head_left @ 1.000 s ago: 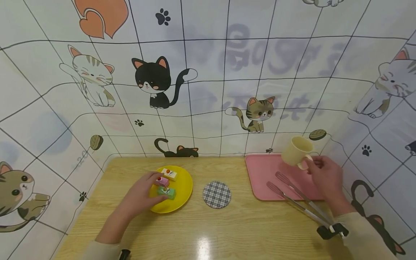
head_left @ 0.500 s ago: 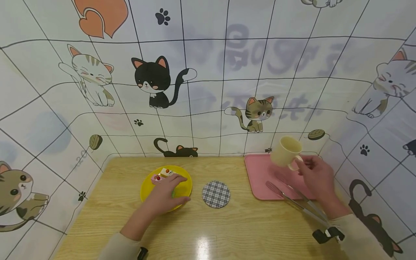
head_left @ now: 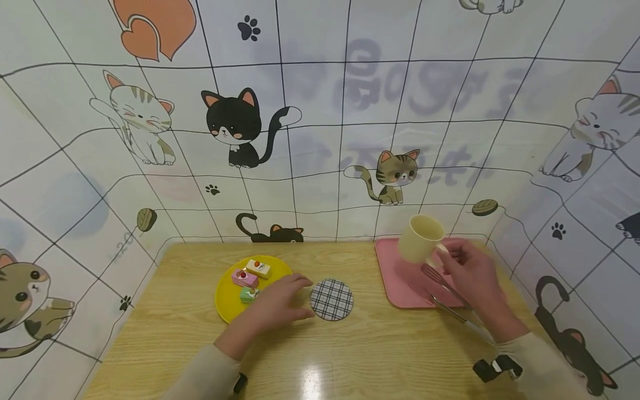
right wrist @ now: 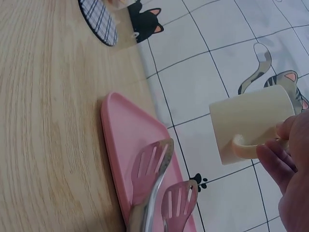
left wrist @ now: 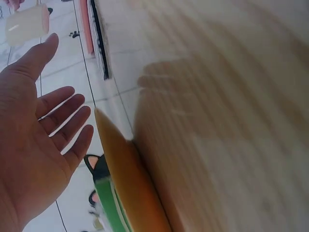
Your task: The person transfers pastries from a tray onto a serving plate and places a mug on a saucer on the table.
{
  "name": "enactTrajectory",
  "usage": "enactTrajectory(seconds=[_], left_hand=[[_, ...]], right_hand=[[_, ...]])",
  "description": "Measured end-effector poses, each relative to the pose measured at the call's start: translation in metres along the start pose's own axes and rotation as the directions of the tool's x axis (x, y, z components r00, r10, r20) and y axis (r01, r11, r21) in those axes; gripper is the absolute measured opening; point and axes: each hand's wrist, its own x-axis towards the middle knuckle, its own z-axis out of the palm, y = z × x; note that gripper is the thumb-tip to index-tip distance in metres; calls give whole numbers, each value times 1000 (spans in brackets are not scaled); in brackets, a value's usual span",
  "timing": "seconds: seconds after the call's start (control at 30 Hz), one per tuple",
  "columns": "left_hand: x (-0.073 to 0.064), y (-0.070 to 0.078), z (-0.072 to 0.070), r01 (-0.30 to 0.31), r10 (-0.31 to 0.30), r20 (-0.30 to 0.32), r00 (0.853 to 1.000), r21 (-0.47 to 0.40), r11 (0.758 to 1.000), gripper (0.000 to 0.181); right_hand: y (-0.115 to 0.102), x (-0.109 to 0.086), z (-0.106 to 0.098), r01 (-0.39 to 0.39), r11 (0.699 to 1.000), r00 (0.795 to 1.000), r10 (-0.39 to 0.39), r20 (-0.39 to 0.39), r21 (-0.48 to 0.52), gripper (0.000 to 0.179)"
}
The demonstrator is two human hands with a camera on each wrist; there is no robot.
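Note:
My right hand (head_left: 470, 275) pinches the handle of a pale yellow mug (head_left: 420, 241), raised above a pink tray (head_left: 390, 272). Seen in the right wrist view, the mug (right wrist: 251, 125) hangs by its handle between thumb and fingers. My left hand (head_left: 277, 303) hovers with fingers spread between a yellow plate (head_left: 226, 303) and a round checked coaster (head_left: 331, 300); its fingertips come near the coaster's left edge. In the left wrist view the left hand's palm (left wrist: 34, 145) holds nothing. The hand hides part of the plate.
Small toy cake slices in pink (head_left: 244, 278), cream (head_left: 258, 269) and green (head_left: 248, 294) sit on the plate. Two slotted metal heads (right wrist: 152, 162) lie over the tray, their handles partly under the right arm. A cat-print sheet (head_left: 320, 122) closes off the back and sides.
My left hand has moved right, from over the cakes to beside the coaster, holding nothing. My right hand has carried the mug left across the tray.

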Motion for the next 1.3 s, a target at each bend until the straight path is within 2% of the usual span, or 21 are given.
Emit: enactTrajectory(seconds=[0.1, 0.33, 0.5, 0.67, 0.87, 1.1, 1.3], left_hand=[[8, 3, 4, -6, 5, 17, 1000, 40, 999, 73], [21, 8, 10, 19, -26, 61, 998, 110, 994, 75], [27, 11, 10, 15, -27, 80, 996, 151, 988, 76], [30, 10, 12, 20, -34, 84, 996, 160, 987, 74], [31, 10, 13, 33, -48, 90, 995, 157, 987, 71], [32, 12, 12, 12, -29, 96, 995, 172, 985, 67], [34, 11, 14, 5, -23, 97, 995, 185, 983, 67]], right_hand=[[-3, -2, 3, 10, 1000, 1000, -10, 15, -11, 27], [-10, -7, 14, 91, 996, 995, -92, 43, 19, 21], [-17, -13, 19, 78, 997, 994, -79, 81, 24, 22], [-25, -17, 22, 53, 997, 992, -60, 116, 62, 21], [-29, -20, 30, 64, 993, 987, -78, 142, 102, 17], [-31, -27, 39, 52, 983, 974, -88, 208, 175, 15], [-39, -34, 49, 64, 980, 963, -110, 246, 187, 12]])
